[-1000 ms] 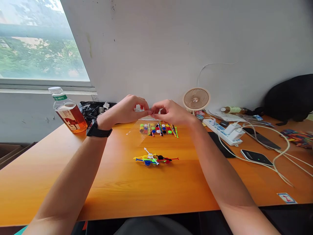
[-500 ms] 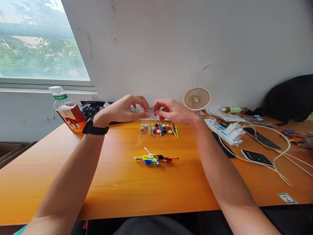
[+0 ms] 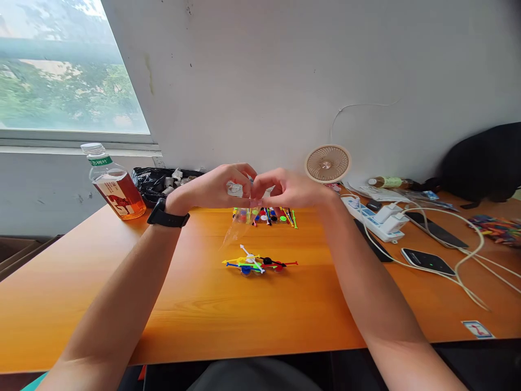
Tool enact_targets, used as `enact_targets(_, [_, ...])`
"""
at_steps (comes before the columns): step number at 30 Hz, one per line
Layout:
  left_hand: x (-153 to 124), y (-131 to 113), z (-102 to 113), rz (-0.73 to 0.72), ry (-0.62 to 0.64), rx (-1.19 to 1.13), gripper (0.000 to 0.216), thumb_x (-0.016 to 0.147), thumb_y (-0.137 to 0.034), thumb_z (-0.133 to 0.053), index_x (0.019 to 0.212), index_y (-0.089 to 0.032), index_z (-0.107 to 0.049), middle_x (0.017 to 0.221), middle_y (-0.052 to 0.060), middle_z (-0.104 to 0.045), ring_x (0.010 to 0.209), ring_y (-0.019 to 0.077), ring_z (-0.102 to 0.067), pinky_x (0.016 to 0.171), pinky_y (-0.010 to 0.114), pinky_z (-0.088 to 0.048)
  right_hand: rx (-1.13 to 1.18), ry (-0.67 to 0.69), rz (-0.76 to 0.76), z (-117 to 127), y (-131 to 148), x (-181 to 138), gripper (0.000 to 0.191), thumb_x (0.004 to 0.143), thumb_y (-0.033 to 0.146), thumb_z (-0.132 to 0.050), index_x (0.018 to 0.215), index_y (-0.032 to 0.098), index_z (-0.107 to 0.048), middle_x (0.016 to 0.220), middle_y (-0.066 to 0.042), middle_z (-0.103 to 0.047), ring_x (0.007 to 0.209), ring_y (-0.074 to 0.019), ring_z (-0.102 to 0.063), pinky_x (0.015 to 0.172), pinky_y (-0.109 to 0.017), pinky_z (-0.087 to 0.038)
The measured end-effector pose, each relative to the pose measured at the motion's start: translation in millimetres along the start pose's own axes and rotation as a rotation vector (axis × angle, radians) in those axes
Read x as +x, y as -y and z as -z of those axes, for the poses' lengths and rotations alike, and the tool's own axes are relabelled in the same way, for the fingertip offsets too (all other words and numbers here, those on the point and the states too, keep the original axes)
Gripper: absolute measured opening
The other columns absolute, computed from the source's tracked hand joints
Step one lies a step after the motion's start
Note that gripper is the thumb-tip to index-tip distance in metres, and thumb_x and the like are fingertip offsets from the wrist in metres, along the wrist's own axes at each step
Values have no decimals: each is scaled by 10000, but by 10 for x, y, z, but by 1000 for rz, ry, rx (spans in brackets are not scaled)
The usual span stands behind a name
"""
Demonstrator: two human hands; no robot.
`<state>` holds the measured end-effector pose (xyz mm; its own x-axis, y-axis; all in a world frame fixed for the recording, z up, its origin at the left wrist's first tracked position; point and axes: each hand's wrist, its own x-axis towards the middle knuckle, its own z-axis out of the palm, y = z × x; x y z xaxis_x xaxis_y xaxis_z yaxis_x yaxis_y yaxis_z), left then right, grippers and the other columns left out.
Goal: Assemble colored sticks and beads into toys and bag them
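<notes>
A clear plastic bag hangs between my hands above the table. My left hand, with a black watch on the wrist, pinches the bag's upper edge. Close beside it my right hand grips the same edge, its fingertips meeting those of the left. Behind the bag, and partly hidden by my hands, lie several small coloured discs and sticks. Nearer to me a pile of coloured plastic arrows on round pieces rests on the wood.
At the left stands a tea bottle, with a black plastic bag behind it. A round fan stands by the wall. On the right are a power strip, cables, a phone and a heap of coloured pieces.
Both hands have come closer together and slightly lower, the left moving right. The clear bag's lower corner now hangs a little further left and down. The arrow pile has stayed put.
</notes>
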<state>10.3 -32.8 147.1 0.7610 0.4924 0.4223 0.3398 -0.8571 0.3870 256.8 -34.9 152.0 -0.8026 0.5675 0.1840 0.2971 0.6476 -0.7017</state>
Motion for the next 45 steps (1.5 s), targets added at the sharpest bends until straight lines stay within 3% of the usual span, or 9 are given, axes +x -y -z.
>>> enact_targets(9, [47,-74,-64,-9,-18,-20,287,875,-426,-789,724,-194,-712,1292,73,-700,982,195,-695,909,348,-528,155,374,-131,12,-137,20,431,907,377,-800,1280,165,-753,1083,-80,-793,635,-107,-698,534,-221,-533])
enact_targets(15, [75,-84,-100,-27,29,-30,329,914,-456,-752,741,-182,-696,1317,88,-694,1021,193,-688,921,342,-518,91,446,-175,37,-184,-10,616,923,455,-803,1450,168,-662,1164,-116,-781,767,-147,-764,646,-239,-570])
enact_targets(20, [76,-88,-124,-21,-1,-73,230,956,-424,-710,980,-198,-740,1282,90,-709,1036,184,-682,937,332,-525,138,396,-153,-1,-224,19,551,1014,530,-674,1446,187,-664,1297,-134,-745,921,-179,-773,795,-277,-596])
enact_targets(24, [14,-16,-95,99,6,-135,638,931,-516,-736,1492,-267,-558,1465,118,-629,1307,273,-611,1055,392,-507,187,305,-174,0,-280,34,464,1067,518,-585,1408,223,-697,1335,-104,-735,966,-173,-755,854,-280,-582])
enact_targets(27, [-62,148,-67,225,168,-224,880,934,-548,-728,1672,-314,-310,1540,142,-580,1387,311,-573,1064,416,-504,210,295,-150,23,-299,26,473,1052,481,-633,1470,261,-655,1387,-85,-707,968,-161,-748,843,-266,-572])
enact_targets(30, [-124,335,-72,274,291,-376,910,973,-557,-678,1707,-325,-194,1520,149,-606,1372,313,-596,1085,431,-496,212,288,-139,33,-285,20,476,1049,458,-647,1498,301,-633,1462,-72,-663,958,-144,-746,838,-251,-568])
enact_targets(36, [-152,516,-167,311,344,-571,889,963,-558,-684,1694,-349,-225,1670,98,-459,1486,319,-486,1153,414,-466,206,240,-129,0,-252,37,468,1057,358,-632,1521,297,-609,1479,-76,-655,1002,-151,-740,826,-229,-580])
enact_targets(41, [-159,515,-179,354,347,-577,923,926,-554,-715,1696,-308,-270,1616,117,-524,1331,327,-607,1058,411,-520,174,327,-61,-7,-294,37,619,1048,319,-635,1639,321,-450,1546,-79,-605,1268,-207,-663,928,-249,-579])
enact_targets(45, [-156,452,-156,343,333,-569,861,929,-496,-726,1671,-297,-335,1499,114,-629,1262,311,-645,1043,405,-508,141,350,-36,-3,-352,28,693,1014,309,-683,1654,326,-419,1558,-89,-593,1233,-199,-681,932,-250,-579])
